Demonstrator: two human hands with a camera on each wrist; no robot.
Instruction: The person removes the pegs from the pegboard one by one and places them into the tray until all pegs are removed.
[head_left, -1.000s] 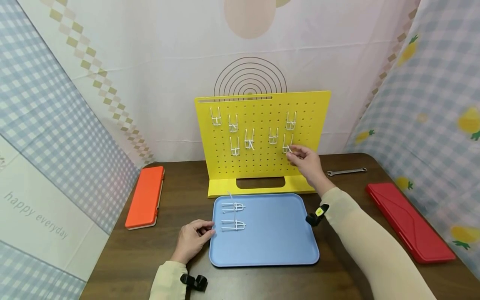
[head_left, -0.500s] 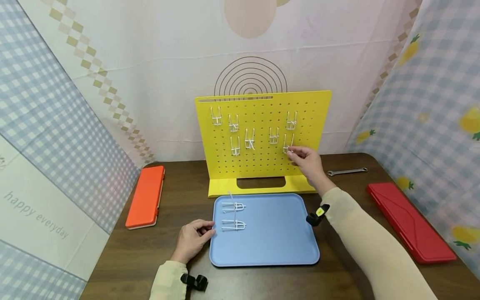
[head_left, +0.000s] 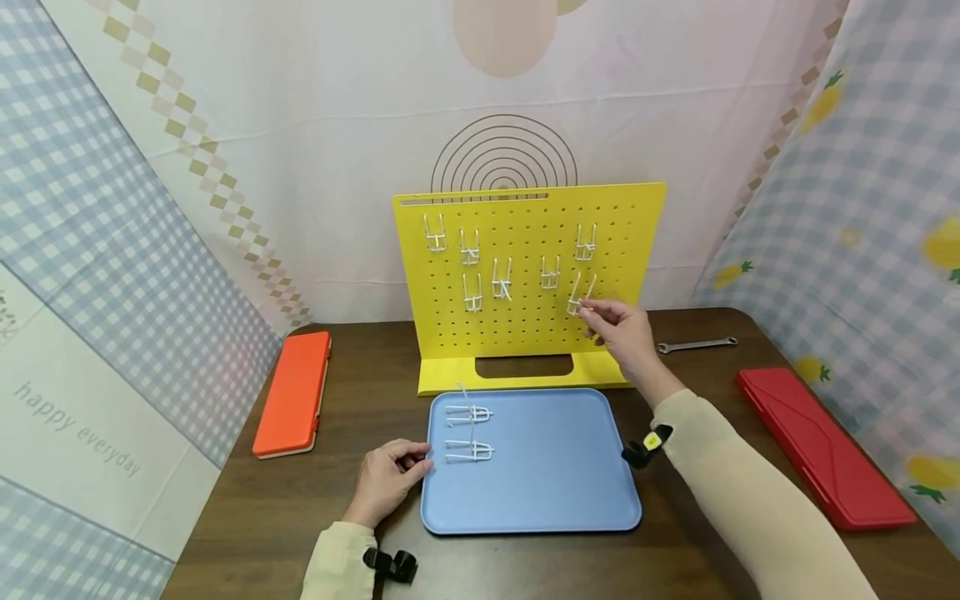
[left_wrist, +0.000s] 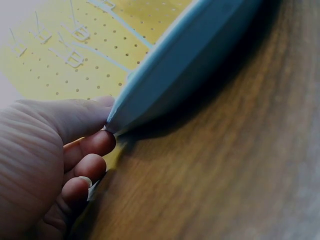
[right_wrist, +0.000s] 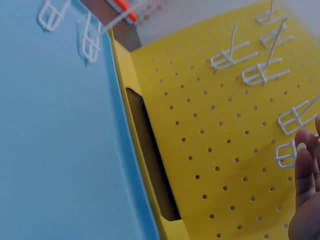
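My right hand point(head_left: 626, 337) pinches a white wire pegboard hook point(head_left: 575, 292) by its protruding arm, low on the right side of the yellow pegboard point(head_left: 525, 327). The hook leans to one side; whether its prongs are still in the holes I cannot tell. In the right wrist view only my fingertips and part of this hook point(right_wrist: 286, 156) show. Several similar hooks hang on the board. My left hand point(head_left: 384, 483) pinches the left rim of the blue tray point(head_left: 558, 475) between thumb and index finger. On the tray's left side lie two hooks point(head_left: 472, 451), one behind the other.
An orange case point(head_left: 292, 392) lies at the table's left. To the right are a wrench point(head_left: 697, 344) and a red case point(head_left: 821, 446). The pegboard stands upright on its base just behind the tray, with patterned cloth point(head_left: 337, 125) hanging behind it.
The hook in my right hand has gone from upright to tilted, and its lower end has come slightly down and right with the hand. My left hand stays at the tray's rim.
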